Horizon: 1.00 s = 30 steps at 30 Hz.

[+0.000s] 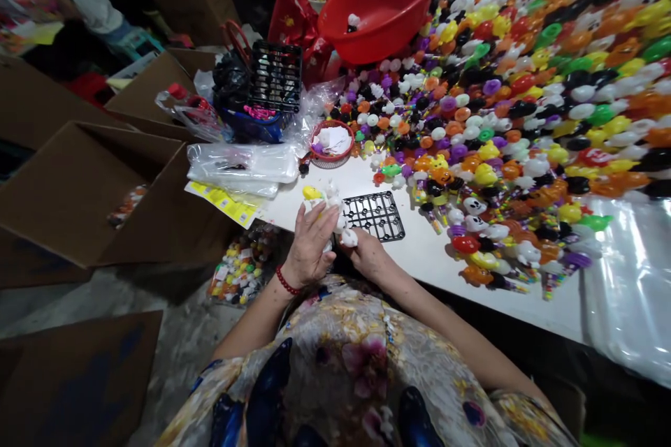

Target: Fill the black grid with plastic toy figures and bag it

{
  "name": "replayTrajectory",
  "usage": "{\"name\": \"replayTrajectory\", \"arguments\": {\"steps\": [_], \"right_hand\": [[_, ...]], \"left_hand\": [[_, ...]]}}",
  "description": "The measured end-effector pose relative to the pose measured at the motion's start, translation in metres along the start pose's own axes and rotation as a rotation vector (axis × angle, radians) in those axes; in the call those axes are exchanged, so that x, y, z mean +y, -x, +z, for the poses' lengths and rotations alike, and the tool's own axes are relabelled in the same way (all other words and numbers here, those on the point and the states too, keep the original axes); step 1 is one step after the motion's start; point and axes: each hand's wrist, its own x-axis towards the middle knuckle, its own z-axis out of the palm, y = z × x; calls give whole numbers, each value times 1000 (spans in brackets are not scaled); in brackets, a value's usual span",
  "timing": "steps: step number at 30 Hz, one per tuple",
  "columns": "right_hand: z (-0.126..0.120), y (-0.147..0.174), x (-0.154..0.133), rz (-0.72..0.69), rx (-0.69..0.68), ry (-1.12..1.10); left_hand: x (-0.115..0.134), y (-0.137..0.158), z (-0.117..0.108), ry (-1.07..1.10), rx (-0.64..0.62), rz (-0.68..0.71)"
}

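Several small toy figures [332,188], mostly white with a yellow one [312,192], are bunched between my hands at the table's front edge. My left hand [313,241], with a red bead bracelet [287,281], rests against the bunch, its fingers stretched out over the toys. From the other side my right hand [371,256] is closed, with a white toy [349,238] at its fingertips; its palm side is hidden. A black plastic grid rack [385,213] lies flat on the white table [435,251], just beyond my right hand.
Colourful toys [482,133] are heaped across the right side. Behind stand a red basin [388,7] and a small red basket [332,160]. Clear plastic bags [241,166] lie left; plastic sheets [629,279] right. An open carton [105,195] and a bag of toys [242,269] sit below.
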Motion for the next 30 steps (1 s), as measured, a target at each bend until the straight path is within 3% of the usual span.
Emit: {"name": "replayTrajectory", "arguments": {"steps": [8, 14, 17, 21, 25, 27, 30], "right_hand": [[3, -2, 8, -79, -116, 95], [8, -10, 6, -86, -65, 66], [-1, -7, 5, -97, -22, 23], [-52, 8, 21, -82, 218, 188], [-126, 19, 50, 188, 579, 605], [-152, 17, 61, 287, 611, 757], [-169, 11, 68, 348, 543, 873]], "left_hand": [[2, -3, 0, 37, -17, 8], [4, -5, 4, -7, 69, 20], [2, -5, 4, -45, 90, 11], [-1, -3, 0, -68, 98, -5], [-4, -11, -8, -16, 116, -45], [-7, -19, -11, -4, 95, -83], [-12, -36, -13, 3, 29, -91]]}}
